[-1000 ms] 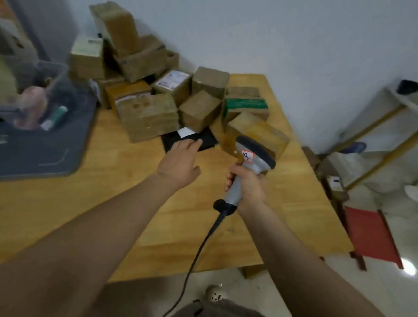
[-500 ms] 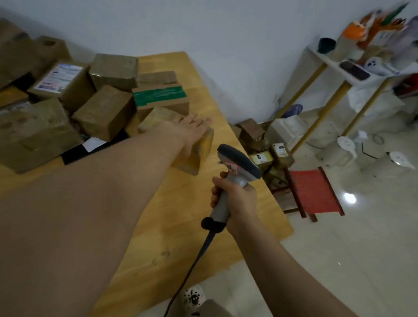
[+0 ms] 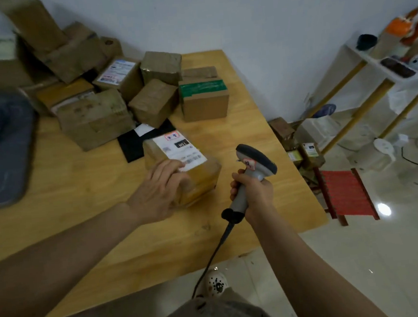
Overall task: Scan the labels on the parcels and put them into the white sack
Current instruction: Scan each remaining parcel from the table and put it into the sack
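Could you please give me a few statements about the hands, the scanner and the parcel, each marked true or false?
1. The right hand grips the scanner by its handle. True.
2. The left hand is empty. False: it holds the parcel.
3. The parcel's label faces up. True.
4. The scanner is cordless. False: a black cable hangs from its handle.
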`<move>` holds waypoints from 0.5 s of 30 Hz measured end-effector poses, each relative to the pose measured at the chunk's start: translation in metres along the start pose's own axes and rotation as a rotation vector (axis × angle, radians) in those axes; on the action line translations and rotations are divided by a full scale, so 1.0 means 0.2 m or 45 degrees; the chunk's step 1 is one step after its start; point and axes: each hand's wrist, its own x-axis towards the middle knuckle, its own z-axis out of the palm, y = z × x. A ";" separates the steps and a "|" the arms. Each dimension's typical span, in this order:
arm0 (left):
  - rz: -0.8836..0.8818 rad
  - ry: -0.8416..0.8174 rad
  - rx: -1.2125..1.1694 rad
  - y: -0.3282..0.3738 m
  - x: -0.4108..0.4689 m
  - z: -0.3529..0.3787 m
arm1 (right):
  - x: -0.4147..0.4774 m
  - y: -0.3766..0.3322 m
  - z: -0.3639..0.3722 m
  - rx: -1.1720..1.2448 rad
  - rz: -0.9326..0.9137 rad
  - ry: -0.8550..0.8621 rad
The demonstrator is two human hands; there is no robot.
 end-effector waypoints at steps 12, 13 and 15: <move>-0.547 -0.217 -0.270 -0.03 -0.22 -0.03 | -0.24 0.11 0.24 -0.466 -0.076 -0.237; -0.526 -0.253 -0.255 -0.04 -0.22 -0.03 | -0.26 0.10 0.26 -0.530 -0.085 -0.276; -0.503 -0.265 -0.226 -0.05 -0.23 -0.03 | -0.29 0.07 0.29 -0.669 -0.083 -0.336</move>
